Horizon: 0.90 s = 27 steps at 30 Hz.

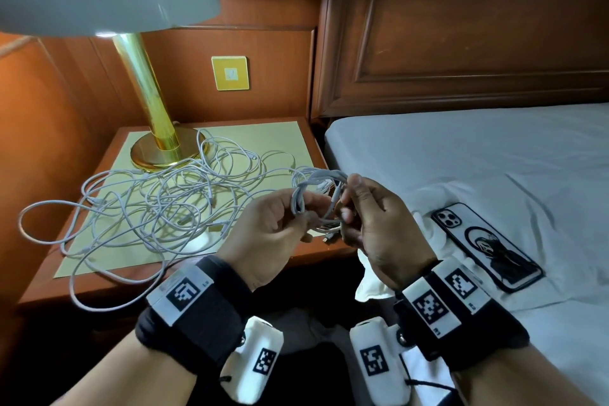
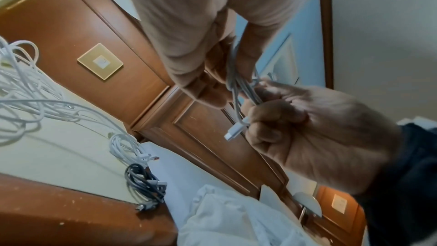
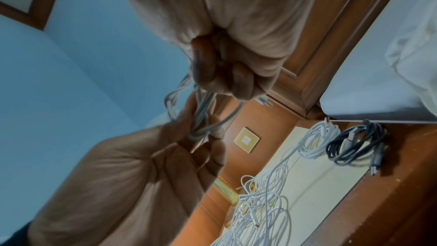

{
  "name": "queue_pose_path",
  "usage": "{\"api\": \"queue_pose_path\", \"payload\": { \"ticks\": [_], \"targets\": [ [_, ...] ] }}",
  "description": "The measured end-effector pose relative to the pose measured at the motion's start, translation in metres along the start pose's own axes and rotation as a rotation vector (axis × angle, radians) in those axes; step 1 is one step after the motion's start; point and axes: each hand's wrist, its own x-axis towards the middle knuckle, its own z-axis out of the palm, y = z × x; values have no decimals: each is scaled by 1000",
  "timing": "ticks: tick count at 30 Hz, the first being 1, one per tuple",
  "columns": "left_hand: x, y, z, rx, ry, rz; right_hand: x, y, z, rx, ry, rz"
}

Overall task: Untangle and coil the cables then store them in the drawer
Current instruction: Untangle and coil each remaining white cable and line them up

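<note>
A small coil of white cable (image 1: 318, 189) is held in the air between both hands, above the nightstand's right front corner. My left hand (image 1: 296, 212) pinches the coil's left side (image 2: 232, 79). My right hand (image 1: 346, 208) grips the right side, and a white connector (image 2: 234, 131) sticks out by its curled fingers (image 2: 272, 119). A big tangle of white cables (image 1: 155, 204) sprawls over the nightstand (image 1: 43, 277). A coiled white cable (image 3: 316, 141) and a coiled dark cable (image 3: 354, 147) lie at the nightstand's edge by the bed. No drawer is in view.
A brass lamp (image 1: 155, 138) with a pale shade stands at the back left of the nightstand. To the right is a bed (image 1: 461, 158) with a white sheet, and a phone (image 1: 484, 244) lies on it face down. Wood panelling with a wall socket (image 1: 230, 73) runs behind.
</note>
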Motion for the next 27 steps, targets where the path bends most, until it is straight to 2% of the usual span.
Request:
{"api": "queue_pose_path", "payload": {
  "ticks": [2, 6, 10, 14, 18, 21, 27],
  "targets": [
    [2, -1, -1, 14, -7, 8, 0, 0, -1, -120, -1, -28],
    [4, 0, 1, -123, -16, 25, -1, -2, -2, -340, 71, -100],
    [6, 1, 0, -235, -7, 15, 0, 0, -9, -640, 106, -272],
    [4, 6, 3, -302, -5, -9, 0, 2, -9, -609, 64, -291],
    [4, 5, 3, -274, -15, -56, -1, 1, -8, -578, 22, -264],
    [4, 4, 1, -221, -12, -127, -1, 0, -5, -492, 55, -257],
    [7, -4, -5, -118, 104, -262, 2, 7, -5, -568, 117, -390]
  ]
}}
